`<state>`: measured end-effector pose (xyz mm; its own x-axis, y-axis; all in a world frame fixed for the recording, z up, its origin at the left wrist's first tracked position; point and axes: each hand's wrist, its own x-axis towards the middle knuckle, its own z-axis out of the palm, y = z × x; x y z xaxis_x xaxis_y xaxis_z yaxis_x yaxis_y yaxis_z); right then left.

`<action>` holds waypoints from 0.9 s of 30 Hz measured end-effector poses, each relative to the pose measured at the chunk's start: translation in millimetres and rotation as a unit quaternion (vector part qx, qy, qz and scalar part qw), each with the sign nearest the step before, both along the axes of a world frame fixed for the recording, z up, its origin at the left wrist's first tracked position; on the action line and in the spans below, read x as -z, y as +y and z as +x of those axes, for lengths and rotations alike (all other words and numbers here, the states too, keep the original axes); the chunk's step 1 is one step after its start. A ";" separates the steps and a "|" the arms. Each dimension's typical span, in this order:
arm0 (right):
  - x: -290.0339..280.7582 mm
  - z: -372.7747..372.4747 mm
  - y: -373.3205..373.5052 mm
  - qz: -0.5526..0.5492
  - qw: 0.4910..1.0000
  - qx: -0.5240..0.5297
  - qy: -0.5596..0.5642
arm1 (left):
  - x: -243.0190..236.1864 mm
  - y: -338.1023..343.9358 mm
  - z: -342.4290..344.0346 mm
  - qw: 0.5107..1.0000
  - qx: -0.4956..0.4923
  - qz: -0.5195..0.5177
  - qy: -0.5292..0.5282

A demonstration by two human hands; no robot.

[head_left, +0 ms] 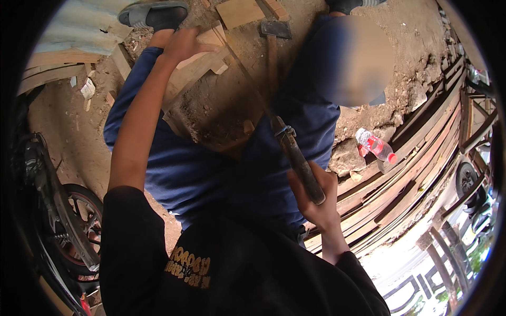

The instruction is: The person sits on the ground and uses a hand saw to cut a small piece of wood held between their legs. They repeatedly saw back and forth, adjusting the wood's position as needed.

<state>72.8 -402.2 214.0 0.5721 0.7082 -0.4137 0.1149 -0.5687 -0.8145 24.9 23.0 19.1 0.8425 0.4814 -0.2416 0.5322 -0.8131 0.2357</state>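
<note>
Holds a long bladed tool (288, 143) in the right hand (322, 209), with the grip closed around the rear of its dark handle. Slants away from the body between the legs (195, 163), with the thin blade (249, 79) ending up beside the left hand (182, 46). Rests that hand at the far end of a pale wood block (192, 73), low between the feet, close to the dirt ground (68, 131). Cannot tell whether the left grip clamps the wood or only steadies it. Cannot tell either, from this angle, whether to call it saw or knife, or whether to count blade and wood as touching. Seems partway at most, judging by the layout: tool taken up, wood in place, left hand at it. Shows no clear finished cut at the block; cannot judge the depth of any groove. Leaves the actual parting or trimming of the wood to do, as far as can be judged. Has a hammer (275, 30) lying unheld just beyond the blade, near a flat board (238, 13), also untouched. Farther right, shows stacked planks (416, 158) and a plastic bottle (377, 146), both well apart from the left hand.
</note>
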 end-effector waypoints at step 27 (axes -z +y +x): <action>82.3 -5.1 76.6 0.050 0.996 0.070 0.019 | -236.4 -231.4 -99.1 0.382 0.425 -0.806 -0.157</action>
